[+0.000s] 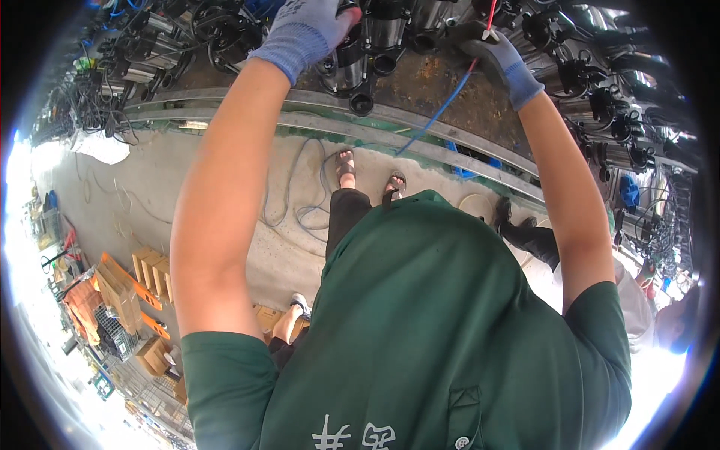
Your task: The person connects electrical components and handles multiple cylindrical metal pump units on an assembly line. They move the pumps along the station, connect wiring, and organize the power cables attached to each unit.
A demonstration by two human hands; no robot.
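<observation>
At the top edge my left hand (306, 31), in a blue-grey knit glove, is against a silver, black-topped pump-like cylinder (346, 73). Its thumb points right, and the other fingers are cut off or hidden. Further right, my right hand (495, 58) wears a similar glove with dark fingers, bent down over the brown workbench (427, 79). A blue hose (446, 105) with a red upper section runs up to this hand. Above it rises a thin red line (491, 15) with a white piece. What the right fingers grip is hidden.
More cylinders (585, 75) with black fittings and cables crowd the bench on both sides. Metal rails (307, 120) edge its front. Loose hose (300, 214) lies on the floor. Other people's feet (517, 214) stand nearby. Cardboard boxes (154, 356) and an orange frame (131, 277) are at lower left.
</observation>
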